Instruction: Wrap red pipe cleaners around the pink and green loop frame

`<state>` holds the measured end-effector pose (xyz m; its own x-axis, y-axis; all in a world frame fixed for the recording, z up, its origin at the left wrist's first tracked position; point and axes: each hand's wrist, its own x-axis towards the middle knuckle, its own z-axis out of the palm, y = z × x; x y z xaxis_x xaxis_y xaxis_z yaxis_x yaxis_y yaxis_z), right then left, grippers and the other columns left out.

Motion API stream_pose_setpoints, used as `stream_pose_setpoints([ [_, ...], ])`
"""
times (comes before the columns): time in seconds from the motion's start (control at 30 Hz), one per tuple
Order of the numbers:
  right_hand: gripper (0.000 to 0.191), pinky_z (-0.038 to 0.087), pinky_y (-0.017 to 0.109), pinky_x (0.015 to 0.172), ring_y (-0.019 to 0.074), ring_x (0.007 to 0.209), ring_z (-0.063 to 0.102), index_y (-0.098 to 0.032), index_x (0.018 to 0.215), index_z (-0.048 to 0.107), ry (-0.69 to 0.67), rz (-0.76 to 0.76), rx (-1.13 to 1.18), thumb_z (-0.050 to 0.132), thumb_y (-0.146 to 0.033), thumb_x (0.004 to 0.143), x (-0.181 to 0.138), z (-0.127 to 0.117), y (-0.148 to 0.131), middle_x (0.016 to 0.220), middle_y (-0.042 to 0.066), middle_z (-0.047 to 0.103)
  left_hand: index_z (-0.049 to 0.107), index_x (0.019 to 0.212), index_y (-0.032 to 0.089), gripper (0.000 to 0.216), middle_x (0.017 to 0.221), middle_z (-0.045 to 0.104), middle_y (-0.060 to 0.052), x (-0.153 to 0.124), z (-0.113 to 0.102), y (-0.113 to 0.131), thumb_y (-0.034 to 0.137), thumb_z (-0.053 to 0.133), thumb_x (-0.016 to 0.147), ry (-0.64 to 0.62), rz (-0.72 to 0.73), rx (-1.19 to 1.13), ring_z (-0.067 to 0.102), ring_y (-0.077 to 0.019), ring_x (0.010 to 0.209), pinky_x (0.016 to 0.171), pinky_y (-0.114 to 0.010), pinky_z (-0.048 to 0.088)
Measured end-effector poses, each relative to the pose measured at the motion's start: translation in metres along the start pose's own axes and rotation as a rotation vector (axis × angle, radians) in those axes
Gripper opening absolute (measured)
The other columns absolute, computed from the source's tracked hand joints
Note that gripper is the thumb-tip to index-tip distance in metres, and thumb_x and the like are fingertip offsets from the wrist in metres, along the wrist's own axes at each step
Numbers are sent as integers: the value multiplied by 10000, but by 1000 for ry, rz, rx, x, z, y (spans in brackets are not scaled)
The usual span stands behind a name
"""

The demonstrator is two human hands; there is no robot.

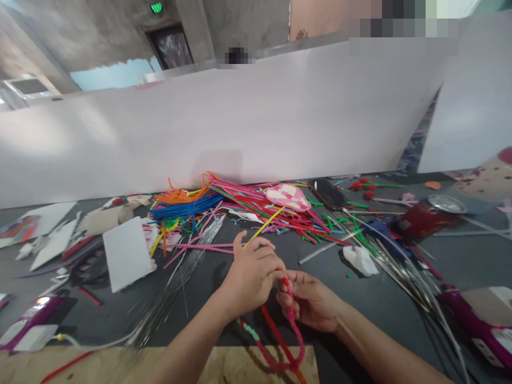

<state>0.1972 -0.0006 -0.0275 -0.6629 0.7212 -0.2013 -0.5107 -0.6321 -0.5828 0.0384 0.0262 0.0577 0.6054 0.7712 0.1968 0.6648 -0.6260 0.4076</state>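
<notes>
My left hand [251, 276] is closed over the top of a red and pink twisted pipe-cleaner loop [294, 330], with a yellow pipe cleaner [265, 225] sticking up from its fingers. My right hand [310, 300] pinches the same loop from the right side. The loop hangs down toward the near table edge. Both hands work just in front of a heap of coloured pipe cleaners [236, 205].
A pink heart-shaped piece [288, 196] and a dark phone [328, 193] lie on the heap. Thin wires [176, 282] fan out to the left and right. White card pieces [127, 254], a red tin [426, 217], glue guns [30, 320] and a white partition wall [248, 122] surround the area.
</notes>
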Motion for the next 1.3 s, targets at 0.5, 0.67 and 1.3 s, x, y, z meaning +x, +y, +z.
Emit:
stream_pose_setpoints([
  [0.5,231,344,252,560,139,588,479,-199,702,632,379,-398,-1171,551,-375,828,-3,4,-10,615,-4,557,605,738,223,135,835,669,19,3,11,-7,167,501,803,-75,-80,136,516,-199,1027,1016,-532,99],
  [0.67,368,245,218,455,74,473,305,-178,580,502,340,-286,-796,619,-485,747,-1,4,-10,495,-67,370,623,749,231,133,843,682,12,8,11,-4,173,517,805,-92,-56,119,521,-213,1055,1024,-570,82],
  [1.3,392,406,256,508,148,548,548,-184,692,630,583,-343,-1080,528,-545,804,-1,-33,-34,603,6,605,620,998,128,311,688,644,-7,-40,27,-62,341,592,773,47,-662,-913,593,-126,619,619,-233,444],
])
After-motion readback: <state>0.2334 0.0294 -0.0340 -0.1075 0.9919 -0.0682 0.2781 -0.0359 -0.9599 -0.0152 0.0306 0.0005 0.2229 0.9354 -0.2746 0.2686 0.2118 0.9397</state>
